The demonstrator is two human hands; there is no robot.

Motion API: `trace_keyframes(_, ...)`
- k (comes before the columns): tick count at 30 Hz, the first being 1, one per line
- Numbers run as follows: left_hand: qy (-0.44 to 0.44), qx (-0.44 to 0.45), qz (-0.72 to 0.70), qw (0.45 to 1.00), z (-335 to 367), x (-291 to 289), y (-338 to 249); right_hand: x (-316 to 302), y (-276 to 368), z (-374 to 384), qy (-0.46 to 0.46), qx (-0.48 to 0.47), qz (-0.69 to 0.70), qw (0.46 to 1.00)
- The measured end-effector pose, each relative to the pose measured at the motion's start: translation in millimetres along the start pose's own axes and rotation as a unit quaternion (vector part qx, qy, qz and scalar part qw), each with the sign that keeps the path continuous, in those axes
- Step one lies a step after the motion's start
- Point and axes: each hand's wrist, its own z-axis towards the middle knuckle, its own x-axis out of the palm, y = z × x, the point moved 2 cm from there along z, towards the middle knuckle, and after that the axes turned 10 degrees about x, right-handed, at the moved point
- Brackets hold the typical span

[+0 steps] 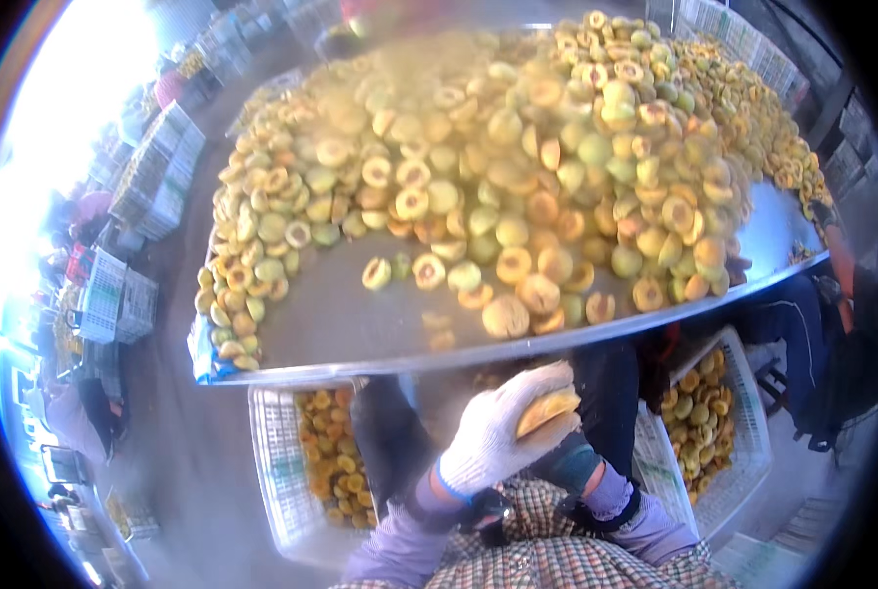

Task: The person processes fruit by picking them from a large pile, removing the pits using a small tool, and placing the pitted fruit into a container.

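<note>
The left hand (493, 432) in a white knit glove grasps a yellow-orange halved fruit (548, 410) at five o'clock from centre; the right hand (575, 463) in a dark teal glove sits against it, its grip hidden, so I cannot tell. Green-yellow halved fruit (591, 149) heaped from ten to two o'clock on the grey metal table (341, 309) suggests much remains; white plastic crates (280, 481) at seven and four o'clock already hold plenty. Green printing on white stacked crates (154, 162) at ten o'clock is illegible

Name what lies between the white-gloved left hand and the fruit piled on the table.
The head view shows the table's metal rim between the left hand and piled fruit.
</note>
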Motion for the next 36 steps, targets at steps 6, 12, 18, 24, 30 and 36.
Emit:
trace_keyframes(6, -0.285, -0.228, -0.204, 0.908, 4.5, -28.1, 9.4, -63.2, 38.2, 0.2, -0.200, 0.033, 0.150, 0.968)
trace_keyframes(12, -0.283, -0.189, -0.450, 0.826, -3.6, -26.5, 32.6, -103.8, 99.9, -20.0, -0.102, 0.056, 0.341, 0.933)
trace_keyframes(18, -0.288, -0.219, -0.546, 0.755, -10.2, -12.4, 18.1, -106.5, 115.1, -22.5, -0.156, -0.030, 0.247, 0.956)
trace_keyframes(24, -0.244, -0.199, -0.452, 0.834, -13.2, -7.6, 7.4, -106.3, 117.1, -23.7, -0.160, -0.017, 0.197, 0.967)
trace_keyframes(30, -0.210, -0.199, -0.401, 0.869, -12.5, -11.1, -1.0, -106.9, 116.4, -26.5, -0.186, -0.059, 0.130, 0.972)
trace_keyframes(36, -0.132, -0.190, -0.223, 0.947, 0.5, -19.1, -30.7, -119.5, 122.2, -33.5, -0.136, -0.033, 0.098, 0.985)
